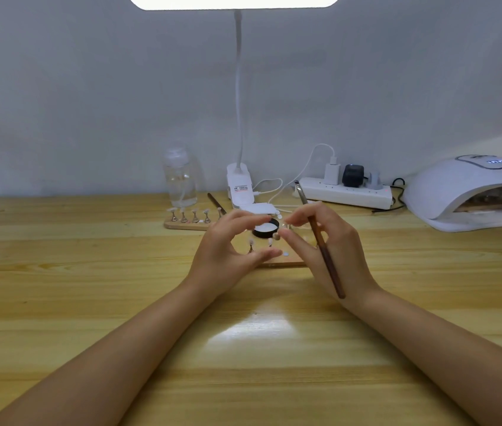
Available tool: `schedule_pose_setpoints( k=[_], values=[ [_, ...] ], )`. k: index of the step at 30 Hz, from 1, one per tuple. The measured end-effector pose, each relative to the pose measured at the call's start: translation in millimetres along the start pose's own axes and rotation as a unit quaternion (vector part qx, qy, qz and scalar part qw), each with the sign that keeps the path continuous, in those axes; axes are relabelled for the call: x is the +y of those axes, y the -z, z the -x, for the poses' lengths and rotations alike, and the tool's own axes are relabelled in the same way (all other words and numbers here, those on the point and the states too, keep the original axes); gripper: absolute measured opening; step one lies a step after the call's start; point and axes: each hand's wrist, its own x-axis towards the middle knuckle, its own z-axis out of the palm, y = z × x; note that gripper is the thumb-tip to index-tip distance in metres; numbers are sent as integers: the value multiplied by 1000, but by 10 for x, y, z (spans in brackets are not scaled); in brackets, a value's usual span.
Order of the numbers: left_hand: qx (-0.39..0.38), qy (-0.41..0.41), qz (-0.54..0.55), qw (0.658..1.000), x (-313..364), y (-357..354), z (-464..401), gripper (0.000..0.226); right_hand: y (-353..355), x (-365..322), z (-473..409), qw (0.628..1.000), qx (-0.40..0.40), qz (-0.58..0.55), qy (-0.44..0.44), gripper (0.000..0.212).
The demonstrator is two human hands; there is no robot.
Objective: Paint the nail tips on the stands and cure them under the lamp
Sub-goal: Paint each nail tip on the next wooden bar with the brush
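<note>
Around the black jar lid (265,228) it's crowded: nail stands (195,216) behind-left, desk lamp base (241,189) behind; tabletop (89,272) nearer lies open.

Wood table (89,272) w/ cure lamp (471,192) (right), bottle (180,179)

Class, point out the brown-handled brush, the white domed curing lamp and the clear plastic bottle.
Brown-handled brush (325,256): head view, mid handle.
White domed curing lamp (446,182): head view, dome shell.
Clear plastic bottle (180,179): head view, body.
</note>
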Motion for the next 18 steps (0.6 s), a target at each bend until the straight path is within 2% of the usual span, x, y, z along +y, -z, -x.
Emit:
schedule_pose_setpoints(
  k=[6, 12, 18],
  values=[
    [-66, 109, -18, 992, -156, -37, -20, 80, 35, 104, -18, 998, -39, 49, -10, 15],
    [-78, 145, 7, 986, -243, -65, -15, 62, 28, 171, -15, 992, -62, 108, -6, 20],
    [-84, 154, -3, 985, -247, -57, -19, 67, 20, 182, -20, 985, -84, 150, 28, 12]
  ],
)
